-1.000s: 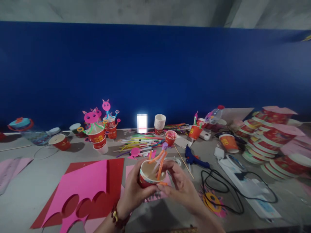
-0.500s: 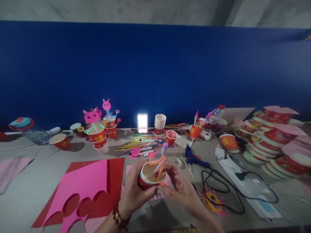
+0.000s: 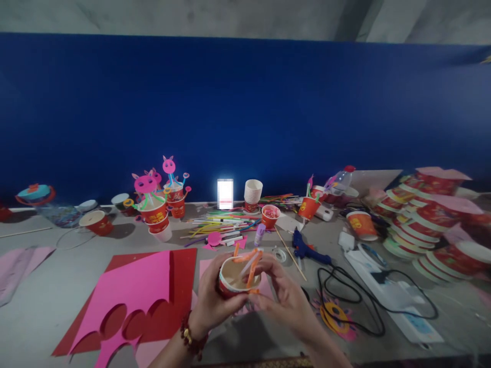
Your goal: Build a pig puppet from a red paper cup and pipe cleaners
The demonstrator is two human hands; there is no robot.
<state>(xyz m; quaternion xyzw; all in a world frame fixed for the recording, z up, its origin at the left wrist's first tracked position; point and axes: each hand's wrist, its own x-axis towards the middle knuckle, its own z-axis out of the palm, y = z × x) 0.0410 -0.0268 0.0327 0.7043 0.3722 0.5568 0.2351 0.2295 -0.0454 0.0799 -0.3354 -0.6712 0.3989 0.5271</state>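
A red paper cup (image 3: 230,276), its mouth tilted towards me, sits in my left hand (image 3: 213,299), with the fingers and thumb wrapped round its side. A bent orange pipe cleaner (image 3: 253,271) crosses the rim and comes out at the cup's right side. My right hand (image 3: 286,291) has its fingers and thumb closed on this pipe cleaner by the rim. A pale straw-like strip (image 3: 244,266) slants up out of the cup. The right fingertips are partly hidden behind the orange piece and the cup edge.
Pink cut-out paper (image 3: 134,286) lies on a red sheet to the left. On the right are a blue glue gun (image 3: 309,250), a looped black cable (image 3: 345,276), a white power strip (image 3: 399,301) and stacked paper cups (image 3: 429,220). Decorated cups (image 3: 155,217) and loose pipe cleaners (image 3: 215,225) stand behind.
Both hands and the cup have shifted only slightly. The orange pipe cleaner has tilted a little at the cup's rim, and the grip of both hands looks the same.
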